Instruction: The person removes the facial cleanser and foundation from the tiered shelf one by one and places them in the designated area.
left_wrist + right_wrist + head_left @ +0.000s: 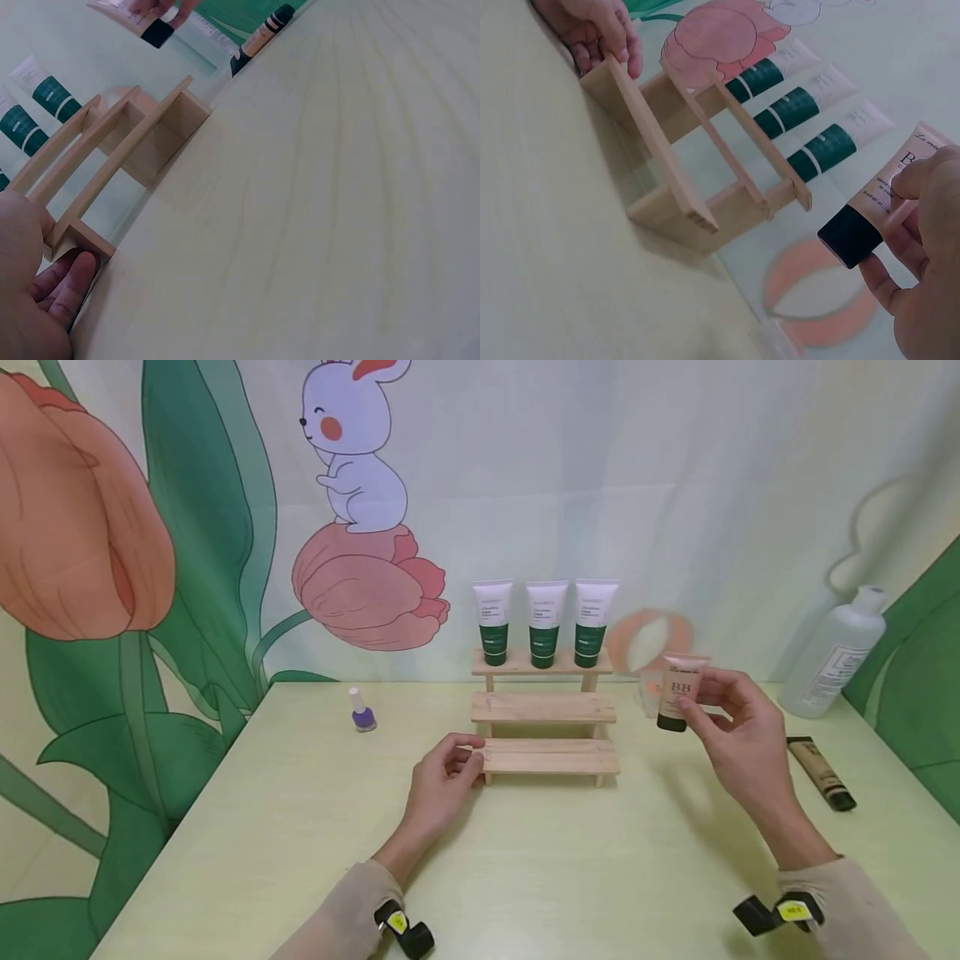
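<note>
In the head view, a three-tier wooden display stand [545, 756] stands in the middle of the table. My left hand [444, 781] grips the left end of its lowest step, fingers at the edge. Three white-and-green squeeze tubes [543, 625] stand cap down in a row on the top step. My right hand [738, 731] pinches a pink BB cream tube [681, 689] between thumb and fingers, held in the air right of the stand with its black cap downward. The right wrist view shows the BB cream tube [889, 191] near the row of tubes.
A purple nail polish bottle [363, 714] with a white cap stands left of the stand. At the right lie a gold-and-black tube [821, 774] and a large translucent pump bottle [834, 656]. Behind the table hangs a printed cloth [525, 468]. A clear object [647, 700], partly hidden, sits behind the BB cream tube.
</note>
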Available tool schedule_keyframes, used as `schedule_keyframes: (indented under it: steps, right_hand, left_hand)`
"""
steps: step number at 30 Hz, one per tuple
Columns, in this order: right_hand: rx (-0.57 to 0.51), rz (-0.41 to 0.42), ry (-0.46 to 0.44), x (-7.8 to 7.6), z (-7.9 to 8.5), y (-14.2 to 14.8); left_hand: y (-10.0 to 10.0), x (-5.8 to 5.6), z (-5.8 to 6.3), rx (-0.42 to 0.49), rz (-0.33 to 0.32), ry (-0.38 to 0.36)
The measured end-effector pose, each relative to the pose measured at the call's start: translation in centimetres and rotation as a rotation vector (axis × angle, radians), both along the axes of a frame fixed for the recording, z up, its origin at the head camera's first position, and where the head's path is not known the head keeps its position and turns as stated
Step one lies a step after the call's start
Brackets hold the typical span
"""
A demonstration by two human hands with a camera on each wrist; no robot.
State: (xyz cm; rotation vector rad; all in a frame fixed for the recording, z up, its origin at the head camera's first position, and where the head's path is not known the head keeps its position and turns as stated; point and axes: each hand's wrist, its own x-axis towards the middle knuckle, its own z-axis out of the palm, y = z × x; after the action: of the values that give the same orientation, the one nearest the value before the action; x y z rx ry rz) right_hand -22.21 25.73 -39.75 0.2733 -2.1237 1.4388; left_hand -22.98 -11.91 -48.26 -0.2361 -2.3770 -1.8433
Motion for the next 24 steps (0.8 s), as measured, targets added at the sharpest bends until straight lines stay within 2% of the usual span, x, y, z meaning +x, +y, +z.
schedule_keyframes:
  steps: [5,12,24]
  right_hand:
    - [0.02,-0.029,-0.023,0.0,-1.1,1.1]
    - [0.088,-0.075,-0.097,0.6,-3.5,2.4]
    - [0.122,-0.078,-0.18,0.9,-6.4,2.6]
  left_hand:
    - [-0.1,0.0,0.0,0.006,0.001,-0.003]
    - [-0.1,-0.1,-0.1,0.005,0.0,0.003]
    - [-0.1,-0.1,-0.1,0.001,0.003,0.006]
